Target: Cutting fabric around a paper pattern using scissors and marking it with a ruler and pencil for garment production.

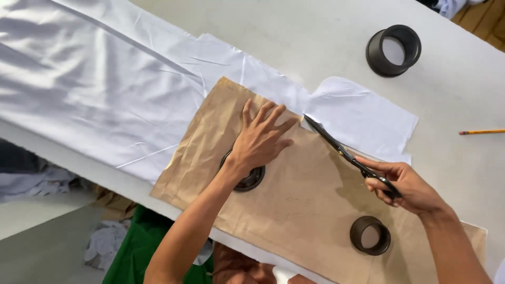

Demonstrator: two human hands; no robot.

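Tabletop (pixel 326 31): one, white.
White cloth (pixel 105 79): one sheet.
Brown paper pattern (pixel 300 210): one, on the cloth.
Dark rings (pixel 370 235): three.
Left hand (pixel 260 139): fingers spread flat on the paper.
Right hand (pixel 407 184): fingers closed around scissors (pixel 336 147) at the cloth edge.
Pencil (pixel 481 132): one, apart.

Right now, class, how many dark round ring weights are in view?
3: one dark ring on bare table top right, one on the brown paper pattern, one partly under the left hand.

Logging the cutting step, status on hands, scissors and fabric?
Left hand flat on brown paper pattern. Right hand holds black scissors, blades at white fabric edge. Dark ring weight on pattern, clear of blades.
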